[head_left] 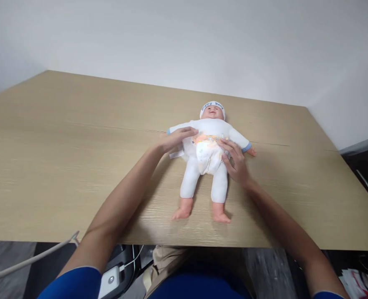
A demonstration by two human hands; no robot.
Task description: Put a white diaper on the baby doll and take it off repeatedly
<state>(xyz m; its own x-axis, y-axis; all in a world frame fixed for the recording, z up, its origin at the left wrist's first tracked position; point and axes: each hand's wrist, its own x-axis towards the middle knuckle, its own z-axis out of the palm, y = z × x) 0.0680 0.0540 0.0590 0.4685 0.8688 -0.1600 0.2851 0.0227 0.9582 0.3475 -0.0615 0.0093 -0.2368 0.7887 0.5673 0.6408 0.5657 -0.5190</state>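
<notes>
A baby doll (188, 180) in a white suit and white cap lies on its back, feet toward me. Around its hips is a white diaper (208, 157) with an orange printed waistband. Flat across the doll's belly at the waistband's left end rests my left hand (178, 138), fingers stretched out. Below it a white diaper tab (176, 154) sticks out to the side, unfastened. My right hand (236, 162) lies on the diaper's right side, its fingers spread over the front edge and the hip. Whatever is under the fingertips is hidden.
The doll lies on a wooden table (62, 174) that meets a white wall (171, 41) at the back. A pale cable (30, 261) curves up near the front edge at left. Below the edge are a white device (110, 280) and, at right, a dark object (366, 166).
</notes>
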